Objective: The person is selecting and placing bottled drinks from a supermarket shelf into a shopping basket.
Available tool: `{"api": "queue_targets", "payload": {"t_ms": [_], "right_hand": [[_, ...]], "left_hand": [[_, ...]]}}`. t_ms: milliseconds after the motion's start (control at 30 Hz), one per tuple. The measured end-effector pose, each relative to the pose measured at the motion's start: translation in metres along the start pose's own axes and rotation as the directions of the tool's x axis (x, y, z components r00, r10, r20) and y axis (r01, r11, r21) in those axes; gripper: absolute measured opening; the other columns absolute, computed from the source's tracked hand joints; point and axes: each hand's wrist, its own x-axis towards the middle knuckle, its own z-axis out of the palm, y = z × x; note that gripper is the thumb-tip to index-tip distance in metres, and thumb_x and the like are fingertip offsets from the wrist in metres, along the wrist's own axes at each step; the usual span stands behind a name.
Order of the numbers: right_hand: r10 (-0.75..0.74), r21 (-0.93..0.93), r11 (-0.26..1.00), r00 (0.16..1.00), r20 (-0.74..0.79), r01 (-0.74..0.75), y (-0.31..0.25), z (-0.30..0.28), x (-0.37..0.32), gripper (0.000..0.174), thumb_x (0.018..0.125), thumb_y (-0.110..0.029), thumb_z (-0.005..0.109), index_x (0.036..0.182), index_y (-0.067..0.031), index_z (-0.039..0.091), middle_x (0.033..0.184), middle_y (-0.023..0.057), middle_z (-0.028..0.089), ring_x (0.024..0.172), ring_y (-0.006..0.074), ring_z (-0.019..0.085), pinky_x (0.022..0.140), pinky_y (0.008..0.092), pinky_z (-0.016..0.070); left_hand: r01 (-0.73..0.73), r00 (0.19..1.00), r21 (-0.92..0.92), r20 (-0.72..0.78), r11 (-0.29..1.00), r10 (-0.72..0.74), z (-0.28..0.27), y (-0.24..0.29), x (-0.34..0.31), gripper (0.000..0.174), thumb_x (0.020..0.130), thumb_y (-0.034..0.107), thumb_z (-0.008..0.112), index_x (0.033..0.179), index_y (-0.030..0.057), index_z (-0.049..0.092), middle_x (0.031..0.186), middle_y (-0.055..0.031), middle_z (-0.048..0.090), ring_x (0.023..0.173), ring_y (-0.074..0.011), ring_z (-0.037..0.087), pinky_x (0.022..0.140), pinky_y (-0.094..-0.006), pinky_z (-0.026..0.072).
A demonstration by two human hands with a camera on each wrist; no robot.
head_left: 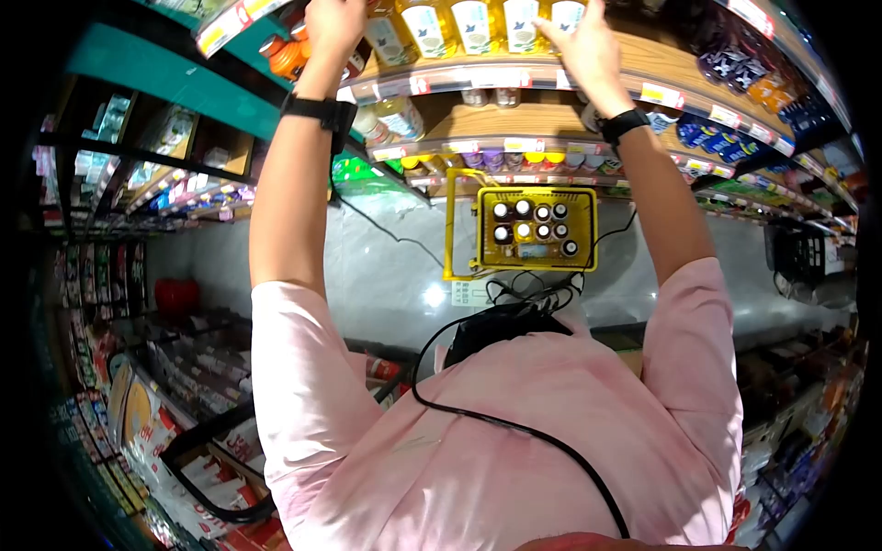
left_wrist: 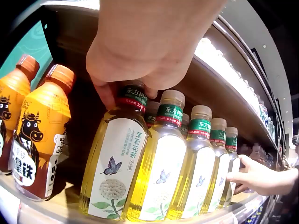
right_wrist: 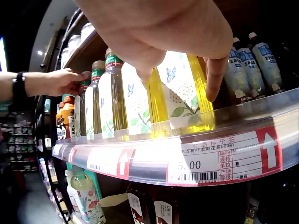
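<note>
Clear bottles of yellow jasmine tea stand in a front row on the wooden shelf. My left hand (left_wrist: 145,51) comes down over the leftmost tea bottle (left_wrist: 117,163), and its fingers grip the dark green neck band; the hand hides the cap. At the row's right end, my right hand (right_wrist: 163,32) holds another tea bottle (right_wrist: 177,93), thumb on one side and a finger on the other, its top hidden under the palm. Several more tea bottles (head_left: 473,28) stand between the two hands. Both bottles appear upright on the shelf.
Orange latte bottles (left_wrist: 44,126) stand left of the tea, and pale slim bottles (right_wrist: 266,60) to its right. A clear lip with price tags (right_wrist: 219,158) edges the shelf. Below, a yellow basket (head_left: 588,230) with several capped bottles sits on the floor, with black cables (head_left: 533,289) nearby.
</note>
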Motion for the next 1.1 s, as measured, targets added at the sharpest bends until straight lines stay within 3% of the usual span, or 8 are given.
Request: {"api": "queue_targets", "payload": {"t_ms": [133, 400, 433, 500, 567, 667, 700, 1100], "right_hand": [[0.23, 0.359, 0.909, 0.973, -0.008, -0.212, -0.008, -0.003, -0.003, 0.02, 0.088, -0.027, 0.065, 0.084, -0.0087, 0.06, 0.08, 0.0121, 0.056, 0.097, 0.037, 0.051, 0.1, 0.0457, 0.0397], [0.19, 0.391, 0.904, 0.982, -0.013, -0.17, -0.013, -0.004, -0.005, 0.014, 0.086, -0.02, 0.065, 0.093, -0.0086, 0.061, 0.084, 0.0074, 0.057, 0.098, 0.0313, 0.055, 0.103, 0.0423, 0.0406], [0.072, 0.296, 0.954, 0.997, -0.043, -0.056, -0.009, -0.006, -0.003, 0.014, 0.085, -0.021, 0.065, 0.092, -0.009, 0.061, 0.086, 0.0092, 0.058, 0.099, 0.0316, 0.055, 0.104, 0.0423, 0.0403], [0.282, 0.267, 0.917, 0.955, 0.097, -0.298, -0.013, -0.001, -0.006, 0.014, 0.084, -0.022, 0.063, 0.09, -0.0101, 0.061, 0.089, 0.0111, 0.059, 0.101, 0.0319, 0.055, 0.103, 0.0426, 0.0419], [0.059, 0.088, 0.994, 0.998, 0.035, -0.062, -0.001, 0.008, -0.005, 0.017, 0.085, -0.027, 0.063, 0.09, -0.0112, 0.061, 0.092, 0.0129, 0.059, 0.096, 0.0348, 0.058, 0.093, 0.0409, 0.0487], [0.273, 0.05, 0.958, 0.951, 0.148, -0.283, -0.007, 0.018, -0.01, 0.021, 0.083, -0.023, 0.066, 0.098, -0.0103, 0.061, 0.099, 0.014, 0.061, 0.099, 0.0324, 0.059, 0.087, 0.0382, 0.0515], [0.618, 0.165, 0.703, 0.709, 0.34, -0.692, -0.008, 0.001, 0.0, 0.091, 0.08, -0.042, 0.076, 0.145, -0.0047, 0.026, 0.106, 0.0274, 0.066, 0.094, 0.0432, 0.067, 0.082, 0.0493, 0.0533], [0.59, 0.25, 0.7, 0.739, 0.326, -0.669, 0.0, -0.007, 0.0, 0.085, 0.077, -0.036, 0.077, 0.143, -0.0068, 0.032, 0.117, 0.025, 0.064, 0.104, 0.0406, 0.065, 0.089, 0.047, 0.0516]], "left_hand": [[0.065, 0.998, 0.093, -0.006, 0.994, -0.064, 0.001, -0.003, -0.004, 0.04, 0.082, 0.032, 0.063, 0.085, -0.0084, 0.064, 0.086, -0.0304, 0.064, 0.085, -0.0456, 0.062, 0.08, -0.051, 0.0488], [0.132, 0.99, 0.067, -0.05, 0.989, -0.129, -0.005, 0.012, -0.01, 0.046, 0.08, 0.036, 0.066, 0.083, -0.0102, 0.065, 0.086, -0.0319, 0.065, 0.086, -0.0451, 0.064, 0.082, -0.0496, 0.0501], [0.126, 0.991, 0.06, -0.055, 0.99, -0.123, -0.009, 0.016, -0.011, 0.046, 0.08, 0.036, 0.066, 0.083, -0.0102, 0.065, 0.086, -0.0319, 0.065, 0.086, -0.0451, 0.064, 0.082, -0.0496, 0.0501], [0.156, 0.987, 0.077, 0.024, 0.985, -0.158, -0.016, 0.021, -0.011, 0.046, 0.08, 0.037, 0.066, 0.082, -0.0094, 0.066, 0.086, -0.0324, 0.065, 0.086, -0.0453, 0.064, 0.082, -0.0493, 0.0502], [-0.088, 0.996, 0.05, -0.005, 0.995, 0.088, 0.001, -0.008, 0.005, 0.049, 0.083, 0.046, 0.065, 0.096, -0.0011, 0.071, 0.086, -0.0285, 0.067, 0.088, -0.0442, 0.066, 0.08, -0.046, 0.0523], [0.046, 0.999, 0.131, 0.014, 0.99, -0.048, 0.0, -0.001, 0.007, 0.059, 0.08, 0.05, 0.066, 0.086, -0.0082, 0.07, 0.084, -0.0332, 0.065, 0.086, -0.0468, 0.065, 0.081, -0.0476, 0.052], [0.075, 0.996, 0.159, 0.03, 0.984, -0.08, -0.003, 0.005, 0.006, 0.057, 0.08, 0.048, 0.065, 0.086, -0.0087, 0.07, 0.083, -0.0326, 0.065, 0.085, -0.0461, 0.066, 0.081, -0.0476, 0.0523], [0.161, 0.977, 0.259, 0.097, 0.952, -0.192, -0.018, 0.039, 0.004, 0.062, 0.086, 0.053, 0.062, 0.09, -0.0078, 0.071, 0.093, -0.0309, 0.068, 0.093, -0.0433, 0.067, 0.085, -0.0464, 0.052]]}}
